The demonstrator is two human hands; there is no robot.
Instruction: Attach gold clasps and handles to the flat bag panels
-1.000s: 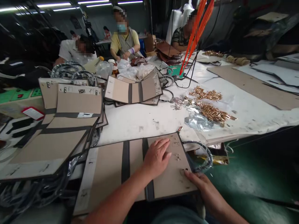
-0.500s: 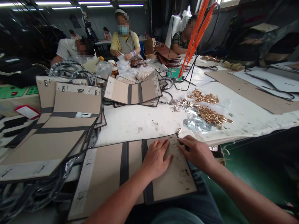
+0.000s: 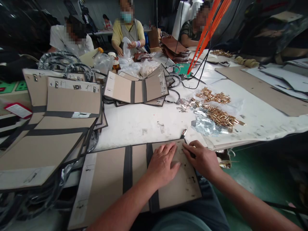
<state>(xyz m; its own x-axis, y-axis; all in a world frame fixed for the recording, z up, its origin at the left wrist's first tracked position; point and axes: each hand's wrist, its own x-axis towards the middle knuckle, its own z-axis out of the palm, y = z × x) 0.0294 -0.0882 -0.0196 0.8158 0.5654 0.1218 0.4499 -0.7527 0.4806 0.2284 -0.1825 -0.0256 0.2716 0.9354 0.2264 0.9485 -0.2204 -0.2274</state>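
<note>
1. Currently, the work in hand is a flat, opened-out card panel (image 3: 108, 179) with dark fold strips. It lies at the near edge of the white table (image 3: 149, 122), and its right section hangs off the edge over the person's lap.
2. Judging from how things lie, this panel is at an early stage. Its right section shows only small cut slots and marks, with no metal fitting that I can make out.
3. By contrast, the stack of panels (image 3: 60, 128) at the left already carries small metal clasps along its far edges, and so does the opened panel (image 3: 134, 91) farther back. Those look finished on that count.
4. Supplies lie well apart on the right of the table: a heap of gold fittings (image 3: 220, 117) and silver plates (image 3: 204, 125) just beside it. One small metal piece (image 3: 184, 132) sits at the near panel's far edge.
5. The left hand (image 3: 163, 165) lies flat, palm down, on the right section, fingers loosely spread. It holds nothing and presses the card.
6. The right hand (image 3: 204, 158) rests just beside it at the panel's far right corner, fingers curled and tips touching the card. Whether it pinches a small part I cannot tell.
7. Other people work at the far end of the table, well apart from these hands.
</note>
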